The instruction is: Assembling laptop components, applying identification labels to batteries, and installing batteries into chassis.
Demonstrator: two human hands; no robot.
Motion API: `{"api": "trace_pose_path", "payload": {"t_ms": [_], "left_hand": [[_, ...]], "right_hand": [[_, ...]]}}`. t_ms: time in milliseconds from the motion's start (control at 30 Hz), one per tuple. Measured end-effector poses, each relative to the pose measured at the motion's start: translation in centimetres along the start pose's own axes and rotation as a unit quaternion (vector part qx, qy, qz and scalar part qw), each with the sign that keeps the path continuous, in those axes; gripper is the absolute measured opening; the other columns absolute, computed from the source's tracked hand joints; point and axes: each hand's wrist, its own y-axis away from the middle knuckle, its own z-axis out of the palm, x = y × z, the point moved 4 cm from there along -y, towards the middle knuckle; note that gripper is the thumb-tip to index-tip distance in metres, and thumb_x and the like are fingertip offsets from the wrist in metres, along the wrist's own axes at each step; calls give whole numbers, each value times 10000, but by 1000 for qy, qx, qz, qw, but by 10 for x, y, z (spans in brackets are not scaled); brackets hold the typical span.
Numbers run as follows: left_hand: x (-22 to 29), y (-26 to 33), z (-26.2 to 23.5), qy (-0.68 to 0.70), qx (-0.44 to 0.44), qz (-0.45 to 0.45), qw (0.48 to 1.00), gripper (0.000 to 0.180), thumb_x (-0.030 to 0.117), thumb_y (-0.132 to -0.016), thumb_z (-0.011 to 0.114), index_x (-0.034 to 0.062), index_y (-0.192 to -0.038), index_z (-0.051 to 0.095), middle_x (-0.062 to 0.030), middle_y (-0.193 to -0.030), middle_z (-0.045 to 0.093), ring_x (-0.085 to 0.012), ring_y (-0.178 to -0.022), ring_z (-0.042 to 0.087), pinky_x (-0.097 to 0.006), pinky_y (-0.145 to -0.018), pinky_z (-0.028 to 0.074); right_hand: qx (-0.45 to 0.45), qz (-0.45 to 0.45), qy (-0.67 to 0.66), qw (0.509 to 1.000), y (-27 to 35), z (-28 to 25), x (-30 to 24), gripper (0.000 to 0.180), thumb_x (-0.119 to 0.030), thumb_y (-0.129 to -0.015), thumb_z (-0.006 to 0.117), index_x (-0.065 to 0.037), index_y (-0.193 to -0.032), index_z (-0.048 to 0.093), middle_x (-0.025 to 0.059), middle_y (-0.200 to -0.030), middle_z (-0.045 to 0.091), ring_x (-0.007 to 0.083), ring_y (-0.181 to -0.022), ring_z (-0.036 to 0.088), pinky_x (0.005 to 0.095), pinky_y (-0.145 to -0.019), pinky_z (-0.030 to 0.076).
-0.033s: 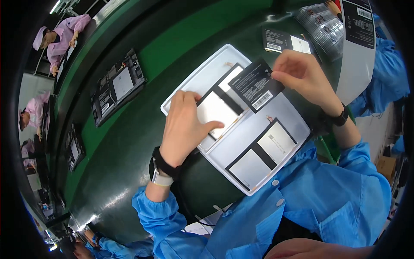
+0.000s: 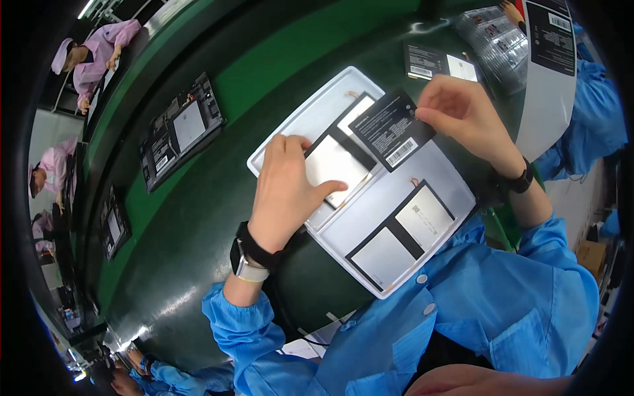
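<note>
My left hand (image 2: 285,188), with a dark-strapped watch on its wrist, grips the end of a flat white-and-black battery pack (image 2: 335,170), thumb and fingers on opposite edges. This pack is in the far half of a white plastic tray (image 2: 300,122). Over the pack's right part lies a black label (image 2: 389,129) with pale print and a barcode. My right hand (image 2: 465,119) pinches that label at its right edge; how much of it touches the pack, I cannot tell. A second battery pack (image 2: 375,259) with two pale cells rests in the tray's near half.
Beyond the tray lie a battery pack with a black label (image 2: 429,63) and stacked clear plastic trays (image 2: 492,39). A pale sheet carrying a black label (image 2: 551,33) hangs at the right. Open laptop bases (image 2: 181,132) sit on the green line to the left. Co-workers in pink and blue are around.
My left hand and the battery pack have shifted slightly to the right. My right hand and the black label stay almost in place.
</note>
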Motion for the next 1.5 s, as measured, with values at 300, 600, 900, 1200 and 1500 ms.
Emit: {"api": "trace_pose_path", "payload": {"t_ms": [300,600,900,1200,1500], "left_hand": [[17,58,-4,-141,-25,40,989,639,216,-843,806,-55,-1370,566,-193,-1428,562,-380,-1263,552,-459,-1047,470],[14,59,8,-184,-47,29,981,613,177,-884,729,-25,-1429,536,-169,-1541,474,-384,-1301,521,-478,-1099,442],[11,54,6,-143,-66,7,987,610,156,-875,725,-36,-1423,537,-177,-1526,481,-388,-1322,497,-495,-1107,428],[11,49,7,-144,-80,2,986,608,151,-867,729,-40,-1413,543,-181,-1528,481,-386,-1326,497,-492,-1113,424],[8,46,9,-137,-86,0,987,653,142,-851,743,-35,-1438,520,-177,-1542,471,-387,-1329,497,-493,-1107,426]], "right_hand": [[-91,75,-99,988,-24,53,10,88,-66,-919,736,-16,-886,671,-5,-748,678,36,-651,613,186,-568,479],[-77,144,-66,984,-43,75,29,90,-81,-915,738,-17,-885,682,-5,-706,677,41,-619,625,200,-511,469],[-94,154,-65,982,-44,77,30,81,-71,-919,744,-20,-885,690,-8,-724,689,30,-623,621,190,-512,462],[-88,171,-54,980,-47,75,29,74,-72,-919,751,-23,-891,701,-3,-753,704,25,-629,630,177,-533,488],[-83,162,-56,982,-48,75,35,66,-60,-916,749,-9,-905,707,9,-766,712,35,-633,640,182,-542,505]]}}
